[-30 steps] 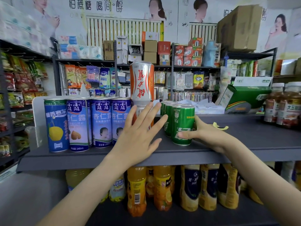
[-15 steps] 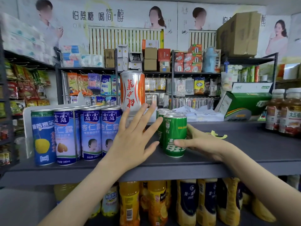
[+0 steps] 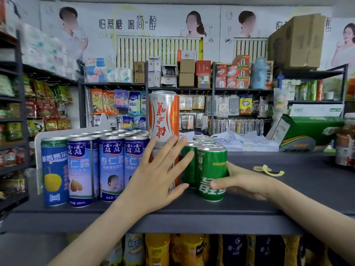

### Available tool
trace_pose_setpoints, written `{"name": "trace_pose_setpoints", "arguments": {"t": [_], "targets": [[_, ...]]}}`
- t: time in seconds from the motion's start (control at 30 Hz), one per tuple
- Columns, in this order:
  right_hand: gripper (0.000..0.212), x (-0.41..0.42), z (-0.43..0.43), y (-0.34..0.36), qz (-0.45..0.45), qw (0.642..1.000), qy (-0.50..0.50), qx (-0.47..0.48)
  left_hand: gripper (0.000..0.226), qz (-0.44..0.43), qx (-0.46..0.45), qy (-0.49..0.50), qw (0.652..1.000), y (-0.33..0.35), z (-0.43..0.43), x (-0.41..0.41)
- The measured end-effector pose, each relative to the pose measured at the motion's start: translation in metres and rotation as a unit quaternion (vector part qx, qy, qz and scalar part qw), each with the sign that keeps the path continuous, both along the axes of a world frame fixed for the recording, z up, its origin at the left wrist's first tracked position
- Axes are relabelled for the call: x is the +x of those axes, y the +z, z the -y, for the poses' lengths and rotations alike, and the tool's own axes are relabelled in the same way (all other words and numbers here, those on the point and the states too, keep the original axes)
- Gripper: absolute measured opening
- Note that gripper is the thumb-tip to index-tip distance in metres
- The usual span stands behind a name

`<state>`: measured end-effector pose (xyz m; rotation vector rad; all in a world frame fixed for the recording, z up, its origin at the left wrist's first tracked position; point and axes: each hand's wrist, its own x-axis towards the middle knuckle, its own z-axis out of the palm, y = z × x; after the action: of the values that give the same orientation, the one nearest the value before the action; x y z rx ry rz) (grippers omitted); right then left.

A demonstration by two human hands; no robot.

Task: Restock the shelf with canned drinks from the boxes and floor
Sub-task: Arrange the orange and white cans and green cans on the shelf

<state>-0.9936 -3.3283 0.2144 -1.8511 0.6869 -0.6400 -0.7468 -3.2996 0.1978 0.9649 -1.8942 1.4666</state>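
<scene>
A: Dark grey shelf [image 3: 288,189], step: squaring up rows. Right hand [image 3: 244,183] grip wraps the front green can [image 3: 211,169], which stands near the front edge. Left hand [image 3: 153,181] released, flat against the orange can stack [image 3: 163,116].
B: Next?
A: Probably slide it back, flush with its row. Versus 0.5 s ago, it sits closer to the stack.
</scene>
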Motion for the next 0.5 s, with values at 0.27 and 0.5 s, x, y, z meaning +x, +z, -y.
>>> {"name": "trace_pose_setpoints", "arguments": {"t": [0.27, 0.5], "targets": [[0.095, 0.020, -0.002, 0.002, -0.013, 0.999, -0.001, -0.031, 0.069, 0.014, 0.000, -0.004, 1.000, 0.000, 0.002, 0.007], [0.097, 0.032, -0.007, -0.005, 0.017, 0.998, -0.019, -0.059, 0.069, 0.014, -0.013, -0.003, 1.000, 0.007, 0.002, -0.002]]}}
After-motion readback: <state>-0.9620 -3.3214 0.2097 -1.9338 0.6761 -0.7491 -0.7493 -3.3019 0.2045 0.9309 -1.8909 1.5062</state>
